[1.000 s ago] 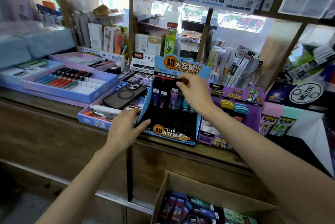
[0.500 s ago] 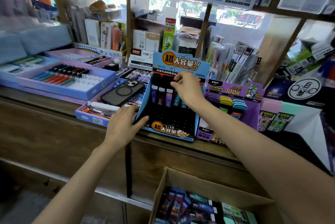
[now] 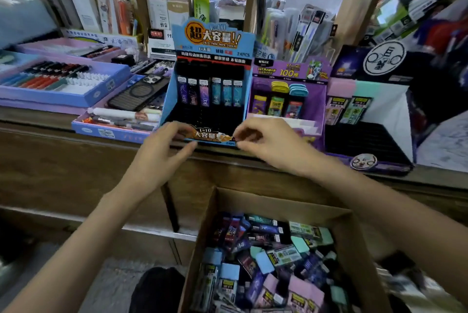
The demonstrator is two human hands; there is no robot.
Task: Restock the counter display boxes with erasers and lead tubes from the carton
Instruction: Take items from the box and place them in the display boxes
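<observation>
Lead tubes (image 3: 210,93), six of them, stand in the far row of the blue box (image 3: 169,102); every nearer row is bare black tray. A moment ago my left hand (image 3: 162,153) was braced on the box's left side; now it has slid to the near lip, fingers over the top and thumb tucked under, pinching the left end of the cardboard. My right hand (image 3: 271,145) was up at the far row, seating a tube. It has since dropped to the right end of the same lip, finger and thumb curled close around it, though the blur keeps me from telling whether they actually clamp. Right of that, the purple box (image 3: 316,99) holds a few erasers (image 3: 279,87). My head has tipped down too, so the carton (image 3: 278,202), near and below the counter, now shows its jumble of tubes and erasers. I read this as one tube placed and the box being squared up; neither hand carries stock, so the next reach should go down into the carton.
</observation>
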